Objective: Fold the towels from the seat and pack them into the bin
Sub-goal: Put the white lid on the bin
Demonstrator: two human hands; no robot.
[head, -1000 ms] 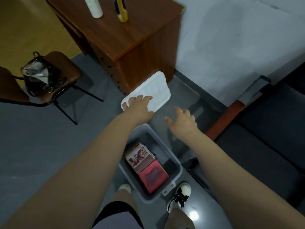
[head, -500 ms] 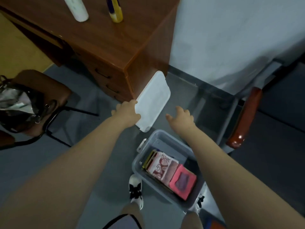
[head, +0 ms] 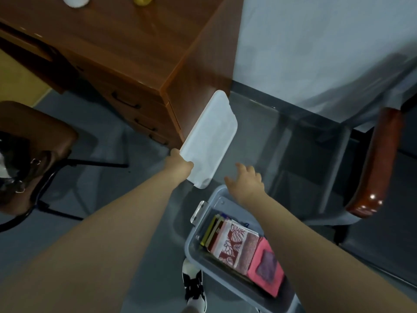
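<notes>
The bin [head: 191, 245] sits on the grey floor at lower right, its near corner cut off by the frame's edge and its right side hidden under the right forearm. Folded towels stand packed inside: a red-and-white leaf-patterned towel [head: 230, 242] and a pink towel [head: 266, 267] show clearly, while darker ones at the left are too narrow to make out. Two bottles on the desk [head: 135, 53] are cropped at the top, and a bag [head: 11, 168] on the chair [head: 33, 132] is blurred. The left hand [head: 179, 164] grips the white lid [head: 209, 141] at its lower left edge, thumb on the face, fingers hidden behind. The right hand [head: 247, 180] hovers over the bin's far corner, fingers spread, holding nothing. A second ago the left hand's fingers lay over the lid's near end; now the lid tilts more steeply, beside the desk's side.
</notes>
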